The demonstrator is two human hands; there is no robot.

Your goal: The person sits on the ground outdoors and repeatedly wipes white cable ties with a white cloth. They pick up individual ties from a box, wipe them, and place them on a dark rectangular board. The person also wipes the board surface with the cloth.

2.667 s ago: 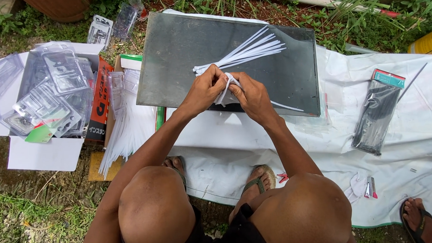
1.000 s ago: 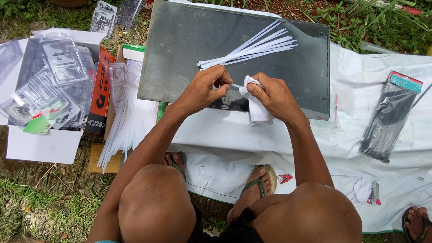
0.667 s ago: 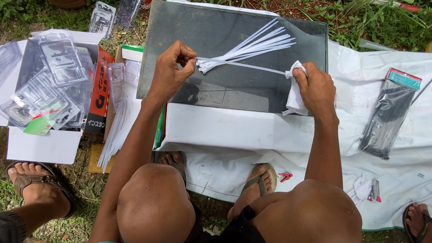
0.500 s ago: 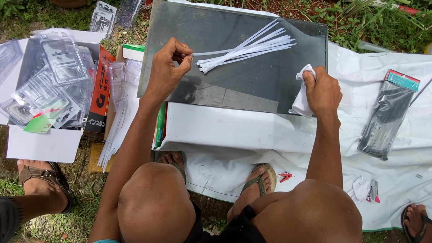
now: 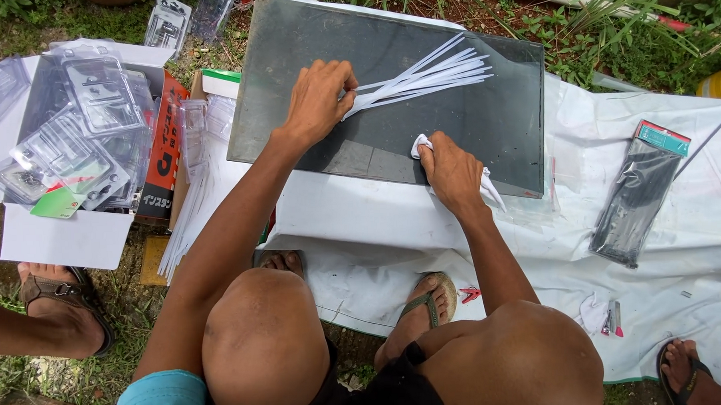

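Observation:
A dark glass sheet (image 5: 485,118) lies flat on a white plastic sheet on the ground. A bundle of white cable ties (image 5: 428,76) fans out on the glass. My left hand (image 5: 318,98) rests on the near ends of the ties, fingers curled over them. My right hand (image 5: 453,174) is closed on a crumpled white cloth (image 5: 488,186) at the front edge of the glass, with bits of cloth showing at both sides of the hand.
An open cardboard box (image 5: 63,149) of clear blister packs stands at left. More white ties (image 5: 186,208) lie beside it. A pack of black cable ties (image 5: 638,193) lies at right. Another person's sandalled foot (image 5: 56,305) is at lower left, and another foot (image 5: 686,367) at lower right.
My hands were together holding a tie and the cloth; the left then carried the tie to the bundle. The right hand swung out right, then came back to the glass's front edge.

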